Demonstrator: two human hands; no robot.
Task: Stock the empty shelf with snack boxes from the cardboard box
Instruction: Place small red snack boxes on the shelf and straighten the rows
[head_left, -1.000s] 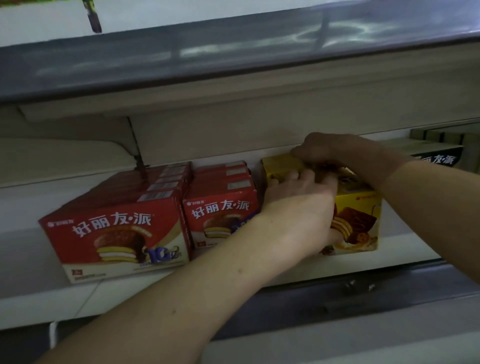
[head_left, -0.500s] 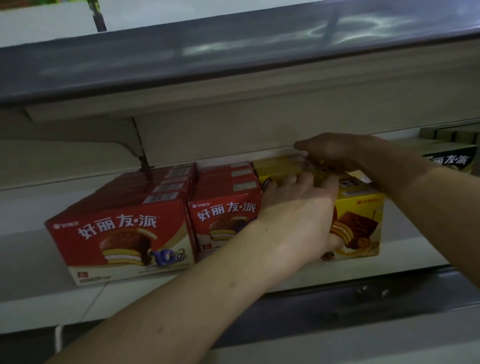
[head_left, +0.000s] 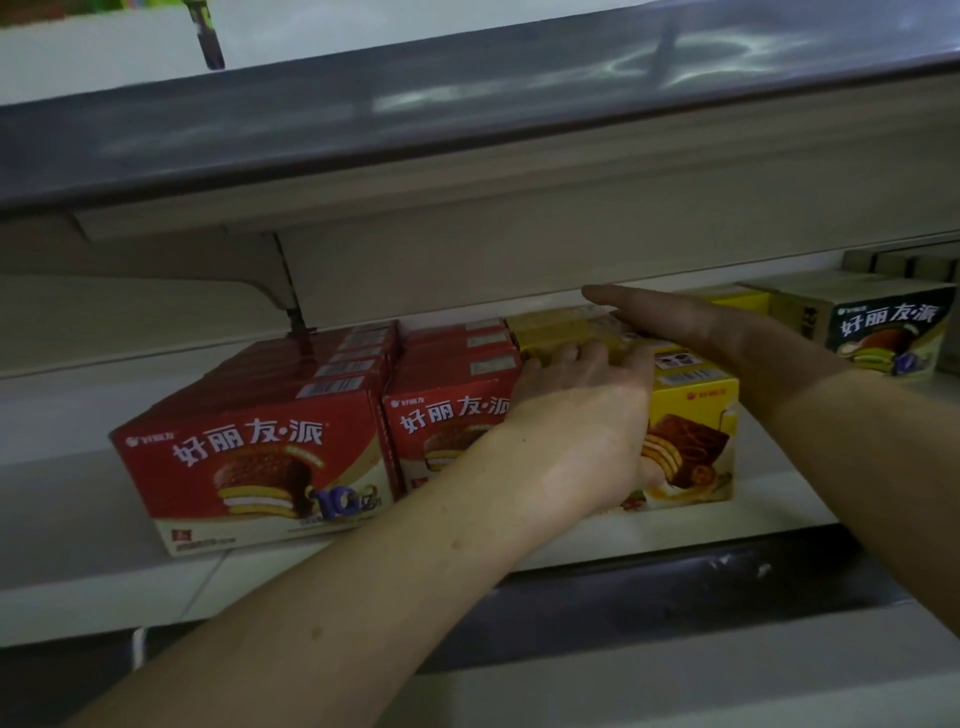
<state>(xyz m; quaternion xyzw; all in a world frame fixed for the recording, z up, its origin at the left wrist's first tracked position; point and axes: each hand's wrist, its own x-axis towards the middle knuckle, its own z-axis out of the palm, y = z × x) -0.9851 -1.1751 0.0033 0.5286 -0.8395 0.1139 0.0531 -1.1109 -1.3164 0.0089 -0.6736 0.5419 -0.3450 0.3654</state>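
Observation:
A row of yellow snack boxes (head_left: 696, 431) stands on the white shelf (head_left: 62, 519), right of two rows of red snack boxes (head_left: 249, 457). My left hand (head_left: 576, 415) covers the front yellow box's face, its fingers hooked over the box's top edge. My right hand (head_left: 675, 322) lies flat on top of the yellow row, fingers stretched toward the back. The cardboard box is out of view.
A dark green snack box (head_left: 888, 332) stands further right on the same shelf, with a bare gap between it and the yellow row. The shelf above (head_left: 467, 130) hangs low over the boxes. A dark price rail (head_left: 675, 582) runs along the shelf front.
My right hand has uncurled and now lies flat over the yellow boxes. The yellow row sits closer against the red boxes. My left hand keeps its hold.

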